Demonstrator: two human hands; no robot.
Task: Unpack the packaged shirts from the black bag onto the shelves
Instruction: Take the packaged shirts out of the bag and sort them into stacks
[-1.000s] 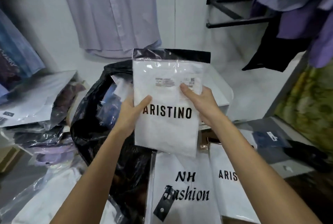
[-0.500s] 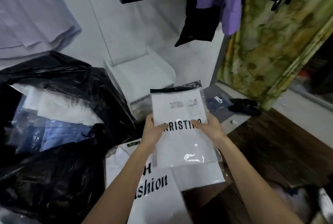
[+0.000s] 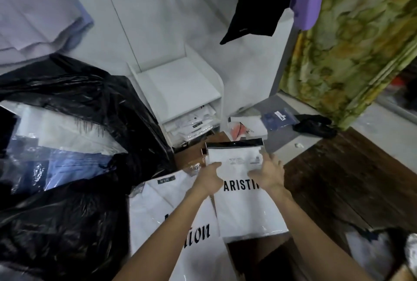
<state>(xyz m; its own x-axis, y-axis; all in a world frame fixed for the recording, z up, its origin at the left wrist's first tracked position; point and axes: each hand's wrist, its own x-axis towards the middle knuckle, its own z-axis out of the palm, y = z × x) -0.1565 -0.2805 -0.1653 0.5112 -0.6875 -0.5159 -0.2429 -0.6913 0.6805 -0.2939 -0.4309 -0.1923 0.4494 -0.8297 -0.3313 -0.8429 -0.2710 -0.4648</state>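
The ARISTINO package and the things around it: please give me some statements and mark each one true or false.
1. Both hands, left hand and right hand, hold the ARISTINO package. True.
2. The black bag is empty. False: packaged shirts show inside it.
3. The white shelf unit already has packages in its lower compartment. True.
4. The curtain on the right is plain blue. False: it is green and yellow patterned.

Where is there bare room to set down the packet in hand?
Both hands, left and right, hold the packet. The shelf top, between the black bag and the wall, is bare. So is the dark floor on the right. The lower shelf is stuffed with packets.
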